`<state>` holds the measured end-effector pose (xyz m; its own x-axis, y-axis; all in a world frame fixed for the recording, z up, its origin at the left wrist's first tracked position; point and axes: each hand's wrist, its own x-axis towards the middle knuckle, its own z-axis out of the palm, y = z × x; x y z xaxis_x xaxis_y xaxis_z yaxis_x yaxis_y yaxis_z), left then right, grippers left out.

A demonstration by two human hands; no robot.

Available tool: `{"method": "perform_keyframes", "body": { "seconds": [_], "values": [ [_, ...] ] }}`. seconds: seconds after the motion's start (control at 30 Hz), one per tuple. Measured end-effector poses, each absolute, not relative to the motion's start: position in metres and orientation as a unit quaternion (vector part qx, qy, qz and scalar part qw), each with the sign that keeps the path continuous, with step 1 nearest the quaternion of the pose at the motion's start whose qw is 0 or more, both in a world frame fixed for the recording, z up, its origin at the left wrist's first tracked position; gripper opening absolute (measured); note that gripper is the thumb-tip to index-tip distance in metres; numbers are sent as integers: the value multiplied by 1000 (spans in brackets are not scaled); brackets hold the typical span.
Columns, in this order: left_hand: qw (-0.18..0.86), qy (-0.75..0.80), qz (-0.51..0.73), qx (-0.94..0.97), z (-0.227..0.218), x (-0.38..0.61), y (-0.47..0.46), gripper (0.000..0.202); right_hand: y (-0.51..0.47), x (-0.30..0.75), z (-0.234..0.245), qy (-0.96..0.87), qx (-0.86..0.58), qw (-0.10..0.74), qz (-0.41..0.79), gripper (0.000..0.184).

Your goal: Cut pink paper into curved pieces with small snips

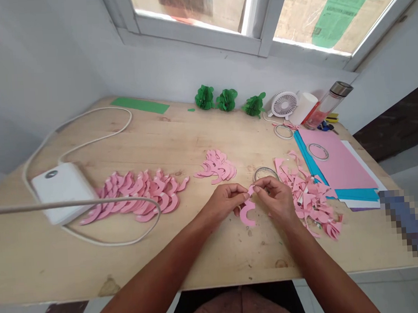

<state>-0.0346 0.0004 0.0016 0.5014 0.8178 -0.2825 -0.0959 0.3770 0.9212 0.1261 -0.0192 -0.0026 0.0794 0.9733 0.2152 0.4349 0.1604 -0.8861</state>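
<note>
A curved pink paper piece (247,215) hangs between my hands above the near middle of the table. My left hand (230,200) pinches its upper part between thumb and fingers. From the other side, my right hand (274,196) is closed on the same piece's top end. Just behind the hands lies a small heap of pink paper cutouts (219,165). Rows of overlapping curved pink pieces (151,193) spread out to the left. A roll of thin tape (265,173) lies partly hidden behind my right hand. Pink paper scraps (316,202) are piled right of it.
A white power bank (63,191) with a looping cable stands at left. Green paper ornaments (226,100), a small fan (284,104) and a bottle (328,105) line the back. Pink sheets (344,167) are stacked at right, with a tape ring (318,151) on top.
</note>
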Motion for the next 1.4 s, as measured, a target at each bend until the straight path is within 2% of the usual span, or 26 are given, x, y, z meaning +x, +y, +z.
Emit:
{"method": "perform_keyframes", "body": {
  "seconds": [0.2, 0.47, 1.4],
  "values": [
    [750, 375, 327, 437, -2, -36, 2, 22, -24, 124, 0, -667, -559, 438, 224, 8],
    [731, 397, 334, 443, 2, -36, 1, 18, -24, 123, 4, -764, -487, 418, 67, 11],
    [733, 376, 334, 458, 8, -39, 1, 14, -25, 127, -1, -804, -461, 375, -18, 16]
  ]
}}
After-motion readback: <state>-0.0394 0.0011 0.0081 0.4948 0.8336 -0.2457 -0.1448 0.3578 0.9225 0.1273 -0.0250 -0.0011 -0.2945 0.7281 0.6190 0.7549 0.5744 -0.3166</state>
